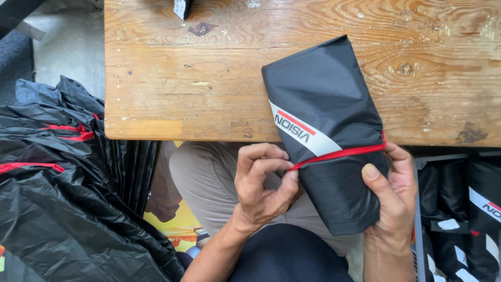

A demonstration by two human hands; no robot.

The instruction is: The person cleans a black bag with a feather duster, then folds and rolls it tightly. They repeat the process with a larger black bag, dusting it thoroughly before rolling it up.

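Note:
A rolled black fabric bundle point(323, 109) with a white and red stripe lies half on the wooden table point(209, 78), its lower end hanging over the near edge. A red cord point(339, 153) runs around it. My left hand point(261, 183) pinches the cord's left end, fingers closed on it. My right hand point(389, 196) cups the bundle's lower right side, thumb pressed on the black fabric just below the cord.
A heap of crumpled black covers with red cords point(57, 188) fills the left side beside the table. More rolled black bundles point(464, 219) sit in a container at the lower right. My lap in beige trousers point(203, 177) is under the table edge.

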